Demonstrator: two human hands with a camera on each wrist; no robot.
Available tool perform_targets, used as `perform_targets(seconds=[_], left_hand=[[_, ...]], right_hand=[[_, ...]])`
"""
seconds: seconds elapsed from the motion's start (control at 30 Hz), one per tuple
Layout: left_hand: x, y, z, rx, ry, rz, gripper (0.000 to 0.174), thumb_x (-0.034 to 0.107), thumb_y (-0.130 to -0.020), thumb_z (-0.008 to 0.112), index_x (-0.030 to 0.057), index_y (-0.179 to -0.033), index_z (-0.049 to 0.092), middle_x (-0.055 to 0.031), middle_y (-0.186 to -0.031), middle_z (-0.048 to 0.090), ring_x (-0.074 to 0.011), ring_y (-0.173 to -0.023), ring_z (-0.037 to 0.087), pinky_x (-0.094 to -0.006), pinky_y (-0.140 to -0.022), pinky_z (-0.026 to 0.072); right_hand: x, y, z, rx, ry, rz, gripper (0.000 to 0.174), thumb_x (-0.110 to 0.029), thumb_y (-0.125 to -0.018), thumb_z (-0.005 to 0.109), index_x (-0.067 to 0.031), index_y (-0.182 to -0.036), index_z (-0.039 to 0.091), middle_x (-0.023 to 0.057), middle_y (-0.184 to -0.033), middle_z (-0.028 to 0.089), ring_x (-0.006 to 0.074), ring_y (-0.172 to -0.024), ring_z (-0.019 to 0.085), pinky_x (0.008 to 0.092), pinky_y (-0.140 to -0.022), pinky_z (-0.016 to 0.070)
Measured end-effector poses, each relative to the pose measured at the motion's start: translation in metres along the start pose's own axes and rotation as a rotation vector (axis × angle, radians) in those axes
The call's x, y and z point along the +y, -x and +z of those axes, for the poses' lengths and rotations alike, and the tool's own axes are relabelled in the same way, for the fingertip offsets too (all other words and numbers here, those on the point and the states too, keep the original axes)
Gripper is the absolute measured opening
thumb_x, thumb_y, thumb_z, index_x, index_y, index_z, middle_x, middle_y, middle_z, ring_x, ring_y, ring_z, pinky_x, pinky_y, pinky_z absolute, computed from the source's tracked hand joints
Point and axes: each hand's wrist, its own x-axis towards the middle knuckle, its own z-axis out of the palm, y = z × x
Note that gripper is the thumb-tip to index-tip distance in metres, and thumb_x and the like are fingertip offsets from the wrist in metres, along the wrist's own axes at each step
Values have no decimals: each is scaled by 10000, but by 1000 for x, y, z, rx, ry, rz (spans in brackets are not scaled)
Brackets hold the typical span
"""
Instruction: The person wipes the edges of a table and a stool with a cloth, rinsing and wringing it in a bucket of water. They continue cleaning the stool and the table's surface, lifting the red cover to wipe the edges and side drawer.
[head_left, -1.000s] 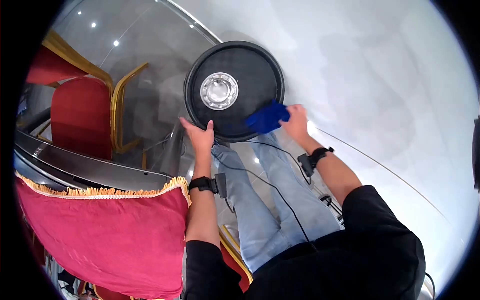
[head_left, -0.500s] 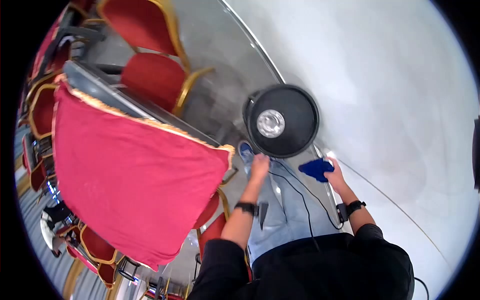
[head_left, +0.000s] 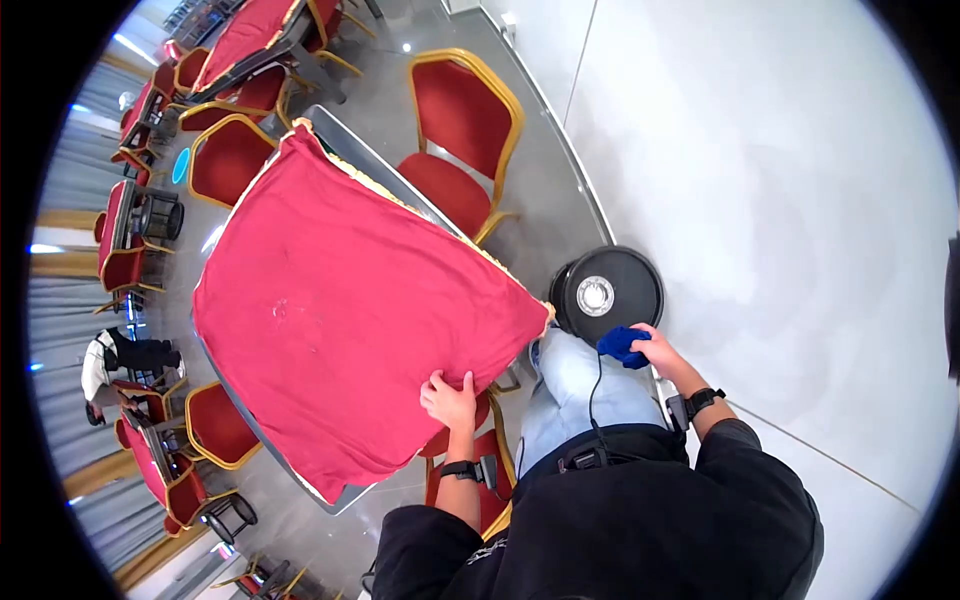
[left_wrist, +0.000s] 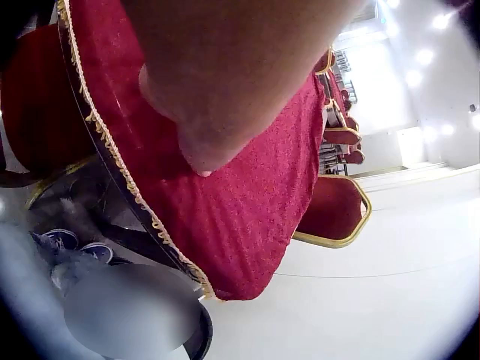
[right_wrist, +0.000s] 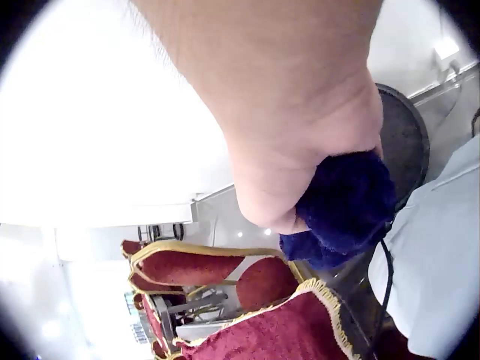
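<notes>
A bunched dark blue cloth (head_left: 622, 345) is gripped by my right hand (head_left: 655, 350), close to the near rim of a round black stand (head_left: 640, 295) with a silver metal centre. The right wrist view shows the blue cloth (right_wrist: 349, 199) bulging out under my fingers and palm. My left hand (head_left: 450, 402) rests on the red tablecloth (head_left: 350, 300) near the table's edge, fingers spread and slightly bent. From the left wrist, my forearm hides most of that hand (left_wrist: 202, 142), which touches the fringed red tablecloth (left_wrist: 247, 232).
Beyond the table stands a red chair (head_left: 465, 130) with a gold frame. More chairs and covered tables fill the far left, where another person (head_left: 130, 365) is bent over. A white wall (head_left: 780, 200) runs along the right. A black cable (head_left: 597, 400) hangs over my legs.
My view has swung left toward the table. My left hand has gone from the black stand's rim to the tablecloth. The right hand keeps the blue cloth, now off the stand's middle.
</notes>
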Motion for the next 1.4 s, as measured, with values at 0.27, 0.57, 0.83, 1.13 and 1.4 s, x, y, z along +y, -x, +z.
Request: perform_targets(seconds=[0.27,0.57,0.83,1.13,1.4], left_hand=[[9,-11,3,-227,99,-439,1222,483,-730,910,266,-1650,136,-378,-1651,-66,-609,-1512,-79,-830,-1080,239],[15,-11,2,-225,97,-421,1232,497,-705,917,281,-1646,151,-374,-1656,-55,-583,-1526,-77,-826,-1069,258],[11,-8,2,-218,98,-415,1255,490,-693,922,264,-1652,144,-363,-1661,-51,-581,-1528,-63,-830,-1056,274],[15,-14,-5,-234,135,-463,1266,414,-639,974,240,-1627,202,-366,-1655,-60,-571,-1533,-49,-804,-1086,288],[26,-60,-61,-452,319,-392,973,526,-778,846,22,-1513,454,-298,-1535,454,-430,-1465,403,-459,-1196,367]], right_hand=[[-88,-12,45,-90,95,-81,381,-70,-812,677,-46,-1190,635,63,-1018,672,167,-939,642,323,-829,534],[-182,-4,83,-184,50,-101,270,-89,-848,650,-88,-1116,617,30,-983,615,154,-900,631,330,-790,547],[-224,-5,85,-191,-90,-119,372,-121,-880,616,-29,-1238,661,55,-1112,707,185,-1017,678,369,-898,555],[-286,-56,83,-308,-131,-101,469,-176,-930,604,-42,-1379,576,108,-1246,690,233,-1083,703,443,-943,593],[-433,-137,71,-376,143,-190,416,-145,-928,632,-54,-1334,600,74,-1156,706,198,-1067,695,367,-934,575]])
